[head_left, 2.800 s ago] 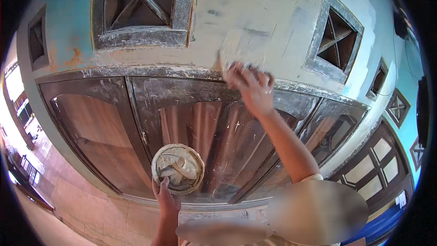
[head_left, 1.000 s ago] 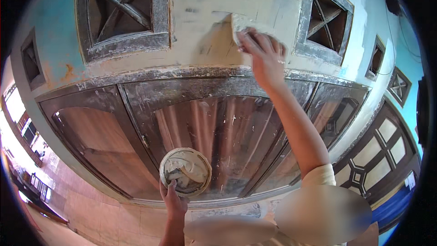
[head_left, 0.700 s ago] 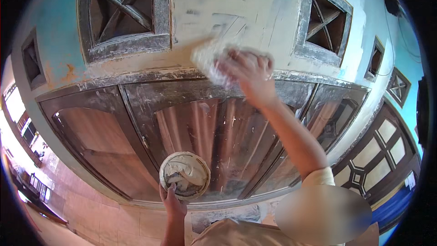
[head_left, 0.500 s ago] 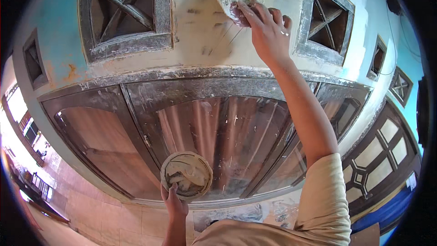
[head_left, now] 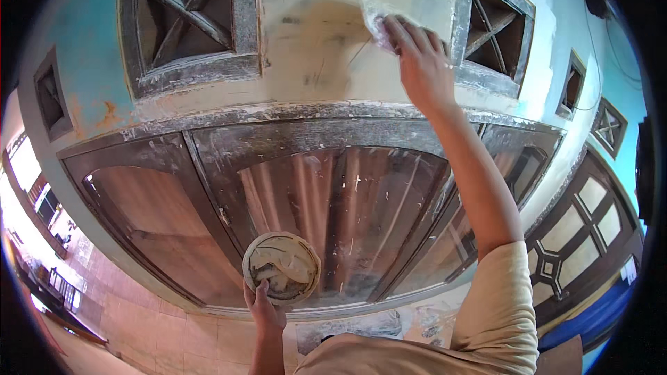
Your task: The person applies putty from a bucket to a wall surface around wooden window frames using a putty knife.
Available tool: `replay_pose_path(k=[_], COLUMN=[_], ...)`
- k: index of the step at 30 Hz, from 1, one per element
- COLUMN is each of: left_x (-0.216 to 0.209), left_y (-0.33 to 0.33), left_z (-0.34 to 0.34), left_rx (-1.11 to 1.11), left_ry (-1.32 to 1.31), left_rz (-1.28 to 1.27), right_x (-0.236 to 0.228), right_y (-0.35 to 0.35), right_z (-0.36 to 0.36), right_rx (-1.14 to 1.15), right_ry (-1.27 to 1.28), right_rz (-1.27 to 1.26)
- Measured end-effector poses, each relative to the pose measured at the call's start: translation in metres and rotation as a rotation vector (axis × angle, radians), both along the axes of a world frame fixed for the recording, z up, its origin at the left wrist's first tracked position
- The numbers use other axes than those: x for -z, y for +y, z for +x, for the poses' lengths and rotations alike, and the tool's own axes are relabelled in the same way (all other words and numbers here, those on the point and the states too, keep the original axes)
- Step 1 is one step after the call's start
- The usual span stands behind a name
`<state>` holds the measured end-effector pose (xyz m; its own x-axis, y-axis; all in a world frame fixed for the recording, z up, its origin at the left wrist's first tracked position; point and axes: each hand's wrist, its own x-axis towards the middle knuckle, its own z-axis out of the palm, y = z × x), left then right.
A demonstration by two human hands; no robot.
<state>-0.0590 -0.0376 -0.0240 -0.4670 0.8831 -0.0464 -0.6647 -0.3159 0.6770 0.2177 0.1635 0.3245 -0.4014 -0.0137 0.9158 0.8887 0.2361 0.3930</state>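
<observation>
My left hand [head_left: 265, 311] is closed on a round, shallow tub [head_left: 317, 278], its thumb over the near rim. Pale grey-cream putty [head_left: 283, 258] lies inside the tub. Up high, my right hand [head_left: 425, 66] grips a putty-smeared spreader [head_left: 375, 22], a little blurred by motion. Its blade is at the cream wall patch [head_left: 313, 52] between two wooden vents, though I cannot tell whether it touches. Dark scuffs and thin cracks mark this patch.
A left vent [head_left: 187, 21] and a right vent [head_left: 495, 31] with crossed slats flank the patch. Below runs a dark wooden window frame [head_left: 313, 132] with curtained glass. A panelled door [head_left: 583, 236] stands at the right, a tiled floor [head_left: 139, 323] at lower left.
My right hand has swept the spreader rightward and slightly down along the wall. The tub in my left hand has barely shifted.
</observation>
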Motion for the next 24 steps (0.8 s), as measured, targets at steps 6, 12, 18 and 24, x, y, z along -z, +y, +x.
replay_pose_path(k=[6, 12, 18, 24], left_x=[0.004, -0.005, -0.007, 0.006], left_y=[0.005, 0.004, 0.005, 0.004], left_z=[0.003, 0.006, 0.014, 0.002], left_rx=[0.015, 0.043, 0.114, 0.077], left_ry=[0.036, 0.044, 0.0, 0.066], left_rz=[0.034, -0.054, 0.048, 0.09], right_x=[0.124, 0.052, 0.032, 0.186], right_y=[-0.007, -0.02, 0.013, -0.062], right_z=[-0.014, 0.008, 0.034, -0.001], right_rx=[0.147, 0.161, 0.273, -0.098], right_ry=[-0.335, -0.152, 0.104, -0.116], right_rz=[-0.48, -0.143, -0.224, -0.629])
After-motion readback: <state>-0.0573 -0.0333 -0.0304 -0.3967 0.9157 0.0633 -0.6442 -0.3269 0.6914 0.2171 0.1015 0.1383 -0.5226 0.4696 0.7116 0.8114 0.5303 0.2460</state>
